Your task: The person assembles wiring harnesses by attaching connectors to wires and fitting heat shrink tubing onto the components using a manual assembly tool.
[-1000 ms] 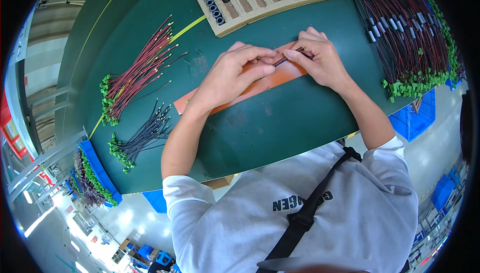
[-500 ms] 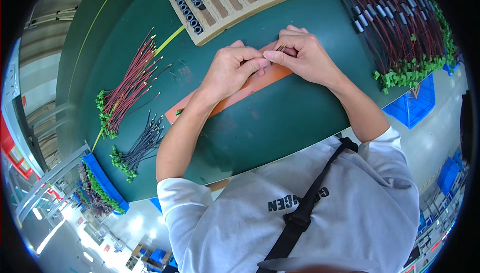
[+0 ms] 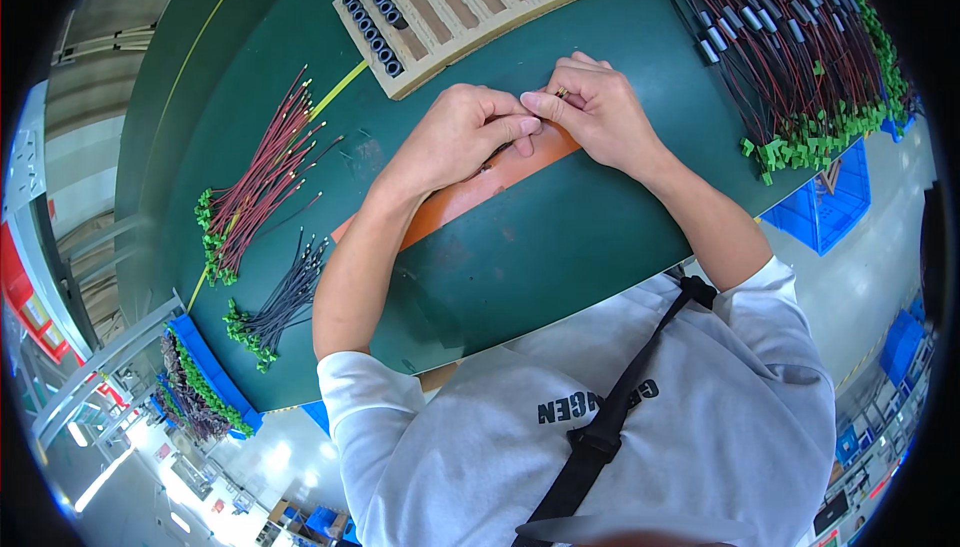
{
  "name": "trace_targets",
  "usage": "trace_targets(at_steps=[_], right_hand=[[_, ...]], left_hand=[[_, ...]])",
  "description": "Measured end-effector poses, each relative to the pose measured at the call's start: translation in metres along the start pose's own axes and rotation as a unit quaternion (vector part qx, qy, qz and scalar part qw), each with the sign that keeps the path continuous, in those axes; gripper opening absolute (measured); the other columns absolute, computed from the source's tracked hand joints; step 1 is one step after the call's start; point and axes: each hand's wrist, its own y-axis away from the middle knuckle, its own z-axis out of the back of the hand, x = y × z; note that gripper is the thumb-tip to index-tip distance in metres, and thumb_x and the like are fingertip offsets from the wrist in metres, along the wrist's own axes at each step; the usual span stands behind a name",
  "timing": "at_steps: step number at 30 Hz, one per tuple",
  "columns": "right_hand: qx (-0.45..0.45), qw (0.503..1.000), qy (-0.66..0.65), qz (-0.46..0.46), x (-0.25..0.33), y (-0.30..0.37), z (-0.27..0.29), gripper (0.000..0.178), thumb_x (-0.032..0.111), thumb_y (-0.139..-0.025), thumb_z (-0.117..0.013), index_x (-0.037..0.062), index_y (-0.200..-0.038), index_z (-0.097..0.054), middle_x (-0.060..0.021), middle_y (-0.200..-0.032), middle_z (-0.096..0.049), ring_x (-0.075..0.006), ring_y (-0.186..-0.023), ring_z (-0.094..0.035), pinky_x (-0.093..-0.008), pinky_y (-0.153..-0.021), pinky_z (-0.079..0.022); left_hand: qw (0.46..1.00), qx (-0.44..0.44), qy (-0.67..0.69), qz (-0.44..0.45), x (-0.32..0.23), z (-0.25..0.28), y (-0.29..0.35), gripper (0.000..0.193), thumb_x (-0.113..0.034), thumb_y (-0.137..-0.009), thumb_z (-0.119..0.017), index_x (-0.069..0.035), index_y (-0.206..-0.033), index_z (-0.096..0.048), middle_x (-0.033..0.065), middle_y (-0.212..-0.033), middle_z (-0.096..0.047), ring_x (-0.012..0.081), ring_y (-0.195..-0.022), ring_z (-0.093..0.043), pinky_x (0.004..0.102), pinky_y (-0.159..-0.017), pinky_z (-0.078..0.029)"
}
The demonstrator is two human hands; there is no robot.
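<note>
Over an orange strip (image 3: 470, 199) on the green table (image 3: 560, 247), my two hands meet, fingertips together. My left hand (image 3: 450, 137) is closed in a pinch. A short dark wire (image 3: 494, 155) shows below its palm. My right hand (image 3: 600, 117) is also pinched shut, and a small gold-coloured wire tip (image 3: 562, 93) sticks up between its thumb and fingers. The exact join between the fingertips is hidden. To the left lie a bundle of red wires (image 3: 262, 172) with green connectors and a smaller bundle of black wires (image 3: 290, 292).
Beyond my hands stands a slotted wooden rack (image 3: 440, 52) with black cylinders (image 3: 372, 32) in its left slots. Many red and black wires with grey sleeves (image 3: 760, 22) and green connectors are piled at the far right. Blue bins (image 3: 828, 202) sit beside the table.
Both hands have shifted slightly, still pinching together above the strip. The green connector end that showed beside my left forearm is out of sight now. My view has moved a little.
</note>
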Motion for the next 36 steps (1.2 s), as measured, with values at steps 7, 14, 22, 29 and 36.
trace_targets(at_steps=[7, 14, 22, 29, 36], right_hand=[[-0.027, 0.999, 0.038, 0.026, 0.004, 0.003, -0.002, 0.036, 0.027, -0.093, -0.077, 0.0041, -0.070, -0.064, -0.0033, -0.064, -0.056, -0.0211, -0.068, -0.051, -0.0382, -0.071, -0.040], [-0.035, 0.998, 0.019, 0.046, -0.003, -0.003, -0.002, 0.033, 0.023, -0.092, -0.079, 0.0005, -0.073, -0.066, -0.0058, -0.063, -0.051, -0.0211, -0.064, -0.044, -0.0372, -0.061, -0.040], [-0.030, 0.999, -0.005, 0.040, 0.006, -0.004, -0.001, 0.031, 0.023, -0.091, -0.081, 0.0000, -0.075, -0.066, -0.0056, -0.062, -0.050, -0.0203, -0.064, -0.043, -0.0361, -0.063, -0.041], [-0.020, 0.999, 0.015, 0.045, 0.002, -0.002, -0.001, 0.030, 0.023, -0.091, -0.081, 0.0002, -0.076, -0.068, -0.0052, -0.064, -0.052, -0.0197, -0.064, -0.044, -0.0361, -0.063, -0.042], [-0.029, 0.999, -0.002, 0.025, 0.008, -0.012, -0.005, 0.027, 0.023, -0.089, -0.083, 0.0009, -0.077, -0.072, -0.0043, -0.063, -0.051, -0.0183, -0.065, -0.044, -0.0351, -0.061, -0.041]], left_hand=[[0.996, 0.008, -0.065, 0.063, -0.008, -0.002, -0.006, 0.022, -0.015, -0.100, -0.068, 0.002, -0.088, -0.075, 0.0016, -0.074, -0.070, 0.0072, -0.065, -0.055, 0.0277, -0.057, -0.044], [0.976, -0.175, -0.068, -0.114, 0.004, 0.000, 0.031, 0.021, -0.018, -0.098, -0.070, 0.001, -0.106, -0.074, 0.0088, -0.092, -0.069, 0.0147, -0.080, -0.061, 0.0296, -0.075, -0.050], [0.895, -0.331, -0.283, -0.098, 0.026, -0.046, 0.089, 0.033, -0.011, -0.080, -0.084, 0.002, -0.108, -0.074, 0.0116, -0.098, -0.064, 0.0308, -0.093, -0.063, 0.0402, -0.084, -0.053], [0.923, -0.323, -0.164, -0.126, 0.036, -0.042, 0.088, 0.022, -0.007, -0.085, -0.079, 0.000, -0.105, -0.076, 0.0115, -0.096, -0.069, 0.0288, -0.091, -0.066, 0.0416, -0.079, -0.053], [0.900, -0.297, -0.262, -0.184, 0.043, -0.037, 0.087, 0.022, -0.010, -0.084, -0.081, -0.003, -0.105, -0.077, 0.0099, -0.095, -0.069, 0.0277, -0.092, -0.065, 0.0395, -0.083, -0.050]])
